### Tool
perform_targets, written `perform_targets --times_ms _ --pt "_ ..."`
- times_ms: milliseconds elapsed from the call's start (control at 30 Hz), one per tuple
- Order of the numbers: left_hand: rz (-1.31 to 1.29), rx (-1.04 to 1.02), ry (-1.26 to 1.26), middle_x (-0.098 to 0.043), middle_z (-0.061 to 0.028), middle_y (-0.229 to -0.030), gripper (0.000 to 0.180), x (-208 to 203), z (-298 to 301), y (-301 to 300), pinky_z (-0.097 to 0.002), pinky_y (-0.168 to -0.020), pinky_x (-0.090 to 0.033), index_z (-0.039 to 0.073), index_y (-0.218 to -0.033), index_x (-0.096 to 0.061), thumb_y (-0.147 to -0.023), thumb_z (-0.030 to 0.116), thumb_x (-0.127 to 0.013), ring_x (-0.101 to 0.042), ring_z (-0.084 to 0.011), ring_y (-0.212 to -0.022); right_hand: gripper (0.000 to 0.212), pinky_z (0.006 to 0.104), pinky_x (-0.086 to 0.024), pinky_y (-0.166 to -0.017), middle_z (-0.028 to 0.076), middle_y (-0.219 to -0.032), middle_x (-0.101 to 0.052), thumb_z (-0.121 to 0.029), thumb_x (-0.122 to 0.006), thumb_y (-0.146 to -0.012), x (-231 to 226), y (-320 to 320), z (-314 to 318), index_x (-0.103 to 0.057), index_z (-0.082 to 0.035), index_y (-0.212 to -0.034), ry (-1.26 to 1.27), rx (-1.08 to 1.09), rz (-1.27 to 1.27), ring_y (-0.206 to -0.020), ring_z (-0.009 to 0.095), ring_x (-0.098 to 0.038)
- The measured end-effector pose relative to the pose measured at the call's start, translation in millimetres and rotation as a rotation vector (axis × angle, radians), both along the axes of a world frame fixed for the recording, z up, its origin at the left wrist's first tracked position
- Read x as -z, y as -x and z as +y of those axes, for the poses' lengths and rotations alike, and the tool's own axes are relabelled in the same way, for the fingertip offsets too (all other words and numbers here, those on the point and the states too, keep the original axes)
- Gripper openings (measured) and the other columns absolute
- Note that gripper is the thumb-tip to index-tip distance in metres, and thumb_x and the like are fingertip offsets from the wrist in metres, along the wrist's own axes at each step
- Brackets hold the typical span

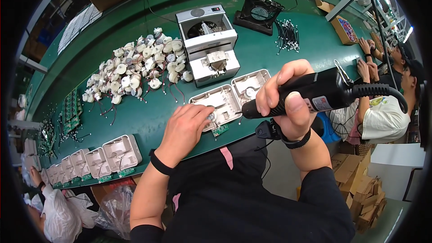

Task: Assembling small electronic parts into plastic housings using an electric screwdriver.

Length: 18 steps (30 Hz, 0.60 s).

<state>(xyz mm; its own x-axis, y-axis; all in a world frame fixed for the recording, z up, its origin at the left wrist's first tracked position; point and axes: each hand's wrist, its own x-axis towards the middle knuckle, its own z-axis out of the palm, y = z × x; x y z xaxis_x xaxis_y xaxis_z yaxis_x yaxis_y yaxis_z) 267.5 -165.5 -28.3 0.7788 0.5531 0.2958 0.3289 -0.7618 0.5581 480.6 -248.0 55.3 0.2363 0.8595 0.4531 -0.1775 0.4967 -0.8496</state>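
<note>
My right hand point(290, 101) is wrapped round a black corded electric screwdriver point(321, 91), which lies nearly level with its bit pointing left. The bit ends over the right side of an open beige plastic housing point(226, 102). At the housing's left side, my left hand point(183, 128) grips it, with the fingertips reaching inside. Beside the thumb is a small round grey part, partly covered. A green circuit board point(220, 130) sticks out at the housing's near edge. Another beige half point(251, 80) adjoins it on the right, partly behind my right hand.
A grey screw feeder point(213, 56) stands behind the housing. White motors with wires point(135, 69) are heaped left of it. Beige housings point(120, 153) line the bench's near left edge. A black fan point(258, 13) and cable bundle point(287, 36) lie farther back. Other people work at both sides.
</note>
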Motion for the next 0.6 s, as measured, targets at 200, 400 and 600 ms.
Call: perform_targets --times_ms 200,400,600 --pt "0.122 -0.034 -0.168 -0.063 -0.006 -0.103 0.028 9.6 0.6 -6.6 -0.0422 -0.096 -0.043 0.008 -0.107 -0.065 -0.08 0.007 -0.067 -0.056 -0.0252 -0.109 0.04 0.031 -0.048 -0.058 0.009 -0.073 -0.053 -0.032 -0.065 -0.09 10.1 5.5 4.6 -0.04 -0.004 -0.105 0.038 -0.002 -0.008 -0.059 0.017 -0.053" --pt "0.081 -0.037 -0.194 -0.063 -0.0042 -0.103 0.028 20.3 4.8 -8.6 -0.0447 -0.104 -0.039 0.008 -0.106 -0.064 -0.079 0.007 -0.067 -0.054 -0.0253 -0.113 0.037 0.0308 -0.048 -0.058 0.009 -0.072 -0.053 -0.025 -0.065 -0.089 31.5 14.5 20.8 -0.04 -0.004 -0.105 0.061 0.006 -0.077 -0.059 0.016 -0.052" --pt "0.044 -0.066 -0.128 -0.063 -0.0038 -0.103 0.03 24.0 4.6 -10.1 -0.0454 -0.106 -0.038 0.009 -0.105 -0.063 -0.075 0.008 -0.071 -0.053 -0.0248 -0.114 0.033 0.0305 -0.048 -0.057 0.01 -0.072 -0.054 -0.016 -0.066 -0.087 48.6 21.3 30.3 -0.04 -0.003 -0.105 0.053 0.027 -0.175 -0.06 0.016 -0.053"
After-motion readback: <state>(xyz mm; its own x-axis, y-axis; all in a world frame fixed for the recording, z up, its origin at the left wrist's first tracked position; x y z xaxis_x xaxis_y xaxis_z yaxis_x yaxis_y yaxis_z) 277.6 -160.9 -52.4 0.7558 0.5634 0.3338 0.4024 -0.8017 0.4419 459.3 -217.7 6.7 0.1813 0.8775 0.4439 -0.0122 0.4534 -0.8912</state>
